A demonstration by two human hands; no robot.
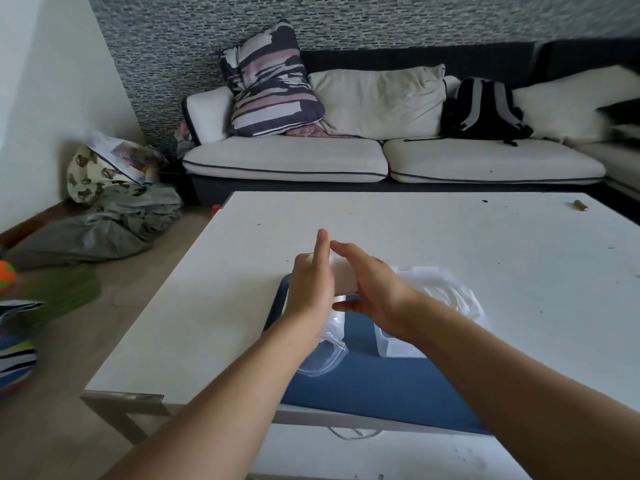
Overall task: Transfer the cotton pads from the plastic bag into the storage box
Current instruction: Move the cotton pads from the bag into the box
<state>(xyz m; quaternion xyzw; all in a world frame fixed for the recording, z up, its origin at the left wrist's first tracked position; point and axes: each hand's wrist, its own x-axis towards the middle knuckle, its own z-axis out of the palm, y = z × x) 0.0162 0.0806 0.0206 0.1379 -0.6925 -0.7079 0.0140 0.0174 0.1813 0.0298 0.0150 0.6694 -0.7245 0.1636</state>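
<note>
The 2 hands are pressing a white stack of cotton pads [341, 277] between them, left hand [308, 289] and right hand [375, 289] flat-fingered. The clear rectangular plastic storage box [398, 344] is sitting just below-right, nearer the right hand, on the blue mat [381, 382] by the white table's [450, 230] near edge; the crumpled clear plastic bag [325, 355] is hanging under the left wrist.

The pale stack of cotton pads [344, 278] shows only as a blurred strip between the left hand [309, 285] and the right hand [374, 285], which cover both of its sides; single pads cannot be told apart. The clear plastic bag [329, 348] is partly hidden under the left wrist. The translucent plastic storage box [433, 306] is crossed by the right forearm, so its near wall and contents are unclear. The blue mat [374, 382] lies partly under arms, bag and box. The white table [450, 230] is cut off at the right edge.
</note>
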